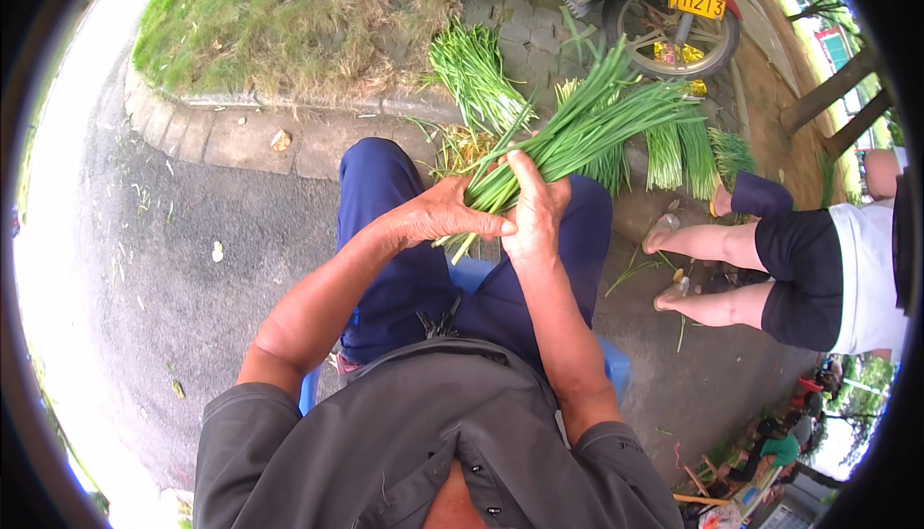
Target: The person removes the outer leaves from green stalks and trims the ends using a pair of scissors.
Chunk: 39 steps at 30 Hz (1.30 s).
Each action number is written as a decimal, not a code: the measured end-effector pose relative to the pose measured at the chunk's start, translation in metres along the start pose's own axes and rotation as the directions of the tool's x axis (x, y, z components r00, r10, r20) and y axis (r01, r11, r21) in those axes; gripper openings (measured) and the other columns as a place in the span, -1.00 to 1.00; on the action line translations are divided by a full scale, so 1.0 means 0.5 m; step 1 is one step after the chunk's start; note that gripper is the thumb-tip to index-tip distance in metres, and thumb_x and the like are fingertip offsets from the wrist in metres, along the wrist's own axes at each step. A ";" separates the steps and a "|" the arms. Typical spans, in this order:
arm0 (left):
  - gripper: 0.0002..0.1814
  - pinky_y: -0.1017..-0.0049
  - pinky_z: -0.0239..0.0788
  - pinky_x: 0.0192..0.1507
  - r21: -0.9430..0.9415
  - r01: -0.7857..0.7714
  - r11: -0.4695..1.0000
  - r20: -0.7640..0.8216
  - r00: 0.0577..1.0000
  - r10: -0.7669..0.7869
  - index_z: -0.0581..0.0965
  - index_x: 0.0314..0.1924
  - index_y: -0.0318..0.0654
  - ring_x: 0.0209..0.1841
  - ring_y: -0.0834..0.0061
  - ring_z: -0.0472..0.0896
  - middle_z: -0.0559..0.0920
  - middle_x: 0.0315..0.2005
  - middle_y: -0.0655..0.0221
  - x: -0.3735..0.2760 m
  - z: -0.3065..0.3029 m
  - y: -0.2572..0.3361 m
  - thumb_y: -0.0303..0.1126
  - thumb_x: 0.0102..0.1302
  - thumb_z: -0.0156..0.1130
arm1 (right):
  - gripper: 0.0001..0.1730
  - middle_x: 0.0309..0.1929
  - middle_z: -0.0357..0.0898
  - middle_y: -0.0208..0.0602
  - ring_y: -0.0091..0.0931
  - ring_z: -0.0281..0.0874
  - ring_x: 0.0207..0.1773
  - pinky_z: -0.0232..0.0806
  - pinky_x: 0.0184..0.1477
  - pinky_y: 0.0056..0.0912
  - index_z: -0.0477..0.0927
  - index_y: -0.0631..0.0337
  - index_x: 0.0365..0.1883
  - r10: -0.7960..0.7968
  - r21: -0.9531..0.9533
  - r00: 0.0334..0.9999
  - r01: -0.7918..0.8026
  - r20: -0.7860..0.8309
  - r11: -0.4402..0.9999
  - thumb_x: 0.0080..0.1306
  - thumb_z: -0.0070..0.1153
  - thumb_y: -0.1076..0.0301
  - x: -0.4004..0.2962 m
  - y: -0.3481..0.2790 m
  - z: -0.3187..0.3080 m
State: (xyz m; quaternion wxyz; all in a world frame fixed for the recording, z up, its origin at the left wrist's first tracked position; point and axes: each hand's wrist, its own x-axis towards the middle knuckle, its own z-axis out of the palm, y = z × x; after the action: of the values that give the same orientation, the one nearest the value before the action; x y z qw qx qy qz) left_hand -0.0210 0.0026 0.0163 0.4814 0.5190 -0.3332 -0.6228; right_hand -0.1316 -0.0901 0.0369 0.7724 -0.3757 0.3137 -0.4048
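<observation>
Over my knees, both hands hold a bunch of long green garlic chives (577, 128). My left hand (451, 211) and my right hand (535, 204) need telling by side: the arm at picture left ends in the first, the arm at picture right in the second. Pale stalk ends poke out below the fingers, while the leaves fan up and to the right. Beyond my knees a loose pile of chives (480, 78) lies on the paving. More bundles (664, 157) lie to the right, partly behind the held bunch. Yellowed leaves (465, 150) lie between the pile and my hands.
A parked motorcycle's front wheel (675, 31) stands beyond the bundles. A stone kerb (238, 143) borders grass at upper left. At the right stands a person in black shorts (801, 280), feet near the bundles. I sit on a blue plastic stool (615, 370).
</observation>
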 end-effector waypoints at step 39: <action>-0.78 0.61 0.22 -0.68 -0.158 0.323 0.933 0.339 0.905 -0.256 0.54 -0.30 -0.21 -0.68 0.72 0.40 0.51 -0.57 0.52 -0.043 -0.012 0.025 -0.24 0.35 0.36 | -0.61 -0.18 0.62 -0.24 -0.24 0.61 0.09 0.31 0.31 0.03 0.53 0.21 -0.18 0.190 -0.306 0.349 0.926 0.917 -0.222 -0.04 0.22 0.63 0.066 -0.130 -0.076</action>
State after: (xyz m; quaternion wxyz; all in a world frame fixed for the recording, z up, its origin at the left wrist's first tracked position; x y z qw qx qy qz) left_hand -0.0120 0.0196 0.0332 0.3763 0.4036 -0.2560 -0.7937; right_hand -0.1712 -0.1564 0.0651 0.0775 -0.9879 -0.0468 -0.1260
